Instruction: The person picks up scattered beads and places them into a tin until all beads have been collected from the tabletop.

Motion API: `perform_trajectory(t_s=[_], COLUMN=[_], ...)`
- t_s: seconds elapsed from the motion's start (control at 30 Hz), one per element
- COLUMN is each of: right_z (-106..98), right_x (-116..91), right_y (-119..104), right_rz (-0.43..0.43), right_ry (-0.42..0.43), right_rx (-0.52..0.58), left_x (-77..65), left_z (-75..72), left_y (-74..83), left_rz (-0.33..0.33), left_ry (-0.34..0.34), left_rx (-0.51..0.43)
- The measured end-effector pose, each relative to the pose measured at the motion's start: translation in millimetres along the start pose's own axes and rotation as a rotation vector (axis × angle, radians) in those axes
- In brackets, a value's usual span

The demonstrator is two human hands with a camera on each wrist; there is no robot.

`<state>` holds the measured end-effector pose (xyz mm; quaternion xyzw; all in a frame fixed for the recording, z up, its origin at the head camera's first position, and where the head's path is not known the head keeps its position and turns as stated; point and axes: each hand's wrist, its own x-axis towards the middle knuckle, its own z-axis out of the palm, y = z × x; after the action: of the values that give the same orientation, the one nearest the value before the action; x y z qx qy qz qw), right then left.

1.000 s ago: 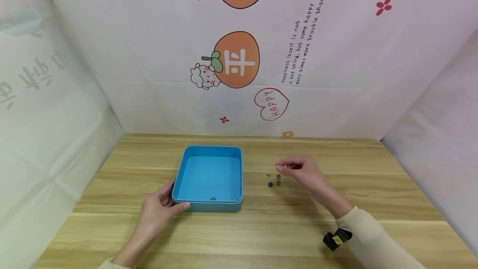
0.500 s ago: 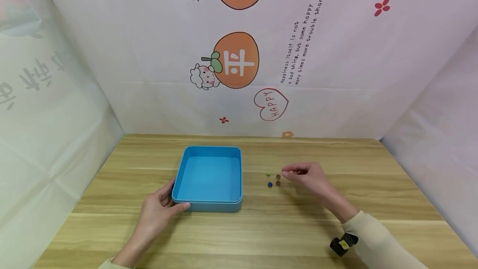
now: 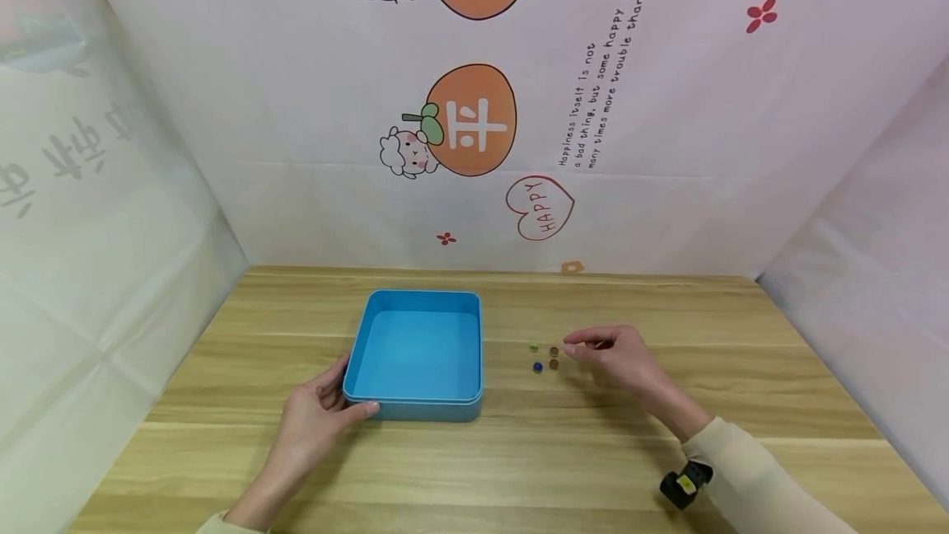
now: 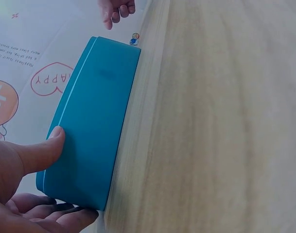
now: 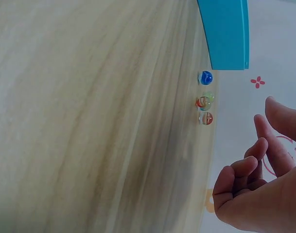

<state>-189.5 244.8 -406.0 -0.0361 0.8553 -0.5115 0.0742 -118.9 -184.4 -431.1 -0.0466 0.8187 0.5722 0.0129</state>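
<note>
A blue square box (image 3: 415,411), open at the top, sits left of the table's middle. My left hand (image 3: 317,420) grips its near left corner, the thumb on the front wall and the fingers round the side and low edge, as the left wrist view shows. To the right of the box lie a blue marble (image 3: 537,367), a pale green marble (image 3: 534,348) and two brownish marbles (image 3: 553,365). Just right of them hovers my right hand (image 3: 621,359). In the right wrist view its thumb and index finger stand apart with nothing between them, the other fingers bent.
The wooden table (image 3: 445,476) meets a printed white cloth (image 3: 319,213) at its back edge. White cloth also hangs at both sides. A small black camera (image 3: 685,484) is strapped at the right wrist.
My right hand has drawn a little to the right, away from the marbles. A green marble seen inside the box by its front wall is now out of sight. The left hand stays put.
</note>
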Motion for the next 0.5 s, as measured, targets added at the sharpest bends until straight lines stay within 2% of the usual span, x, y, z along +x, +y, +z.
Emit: perform_trajectory(t_s=[0.5], right_z=[3], right_x=[15], right_y=[8], right_rz=[0.028], right_ry=[0.026], right_rx=[-0.063], left_x=[0.1], left_z=[-0.3], left_y=[0.3], left_rz=[0.003], left_ry=[0.006], left_rx=[-0.004])
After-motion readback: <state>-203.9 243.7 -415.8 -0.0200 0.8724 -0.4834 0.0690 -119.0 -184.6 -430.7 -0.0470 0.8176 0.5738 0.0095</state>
